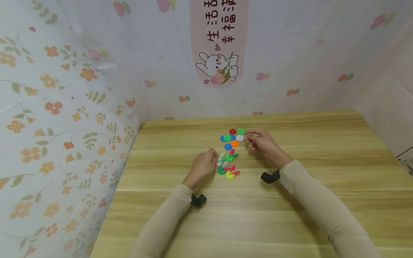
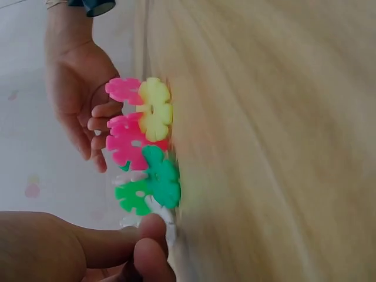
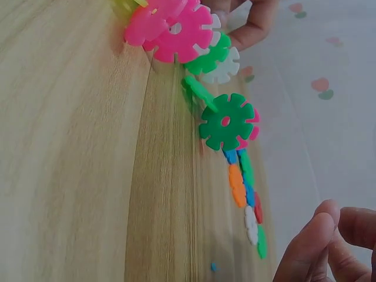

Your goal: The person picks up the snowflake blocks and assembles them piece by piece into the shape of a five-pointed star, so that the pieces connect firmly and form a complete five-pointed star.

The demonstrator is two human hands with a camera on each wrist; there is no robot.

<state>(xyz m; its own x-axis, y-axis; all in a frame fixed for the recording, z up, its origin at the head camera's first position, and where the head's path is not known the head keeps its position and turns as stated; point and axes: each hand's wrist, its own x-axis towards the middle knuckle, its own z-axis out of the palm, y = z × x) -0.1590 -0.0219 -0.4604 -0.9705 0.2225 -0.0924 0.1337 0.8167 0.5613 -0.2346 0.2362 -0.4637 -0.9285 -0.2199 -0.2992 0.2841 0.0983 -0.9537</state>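
My left hand (image 1: 204,165) pinches the edge of a white notched flower disc (image 2: 171,230) between thumb and fingertips. That disc belongs to a cluster of interlocked discs: green (image 1: 229,157), dark green (image 3: 226,121), pink (image 3: 176,29) and yellow (image 1: 230,174), some slotted in at an angle. Across from it, my right hand (image 1: 262,141) hovers with loosely bent fingers and nothing visible in them. Nearest to those fingers are a loose green disc (image 1: 241,131) and a loose white disc (image 1: 240,138) on the wooden table.
Beyond the cluster lie more loose discs: red (image 1: 232,131), orange (image 1: 235,143) and blue (image 1: 228,147), with a green disc (image 1: 227,137) overlapping blue ones. A tiny blue bit (image 3: 214,267) shows on the table (image 1: 245,222). Patterned cloth (image 1: 274,53) hangs behind.
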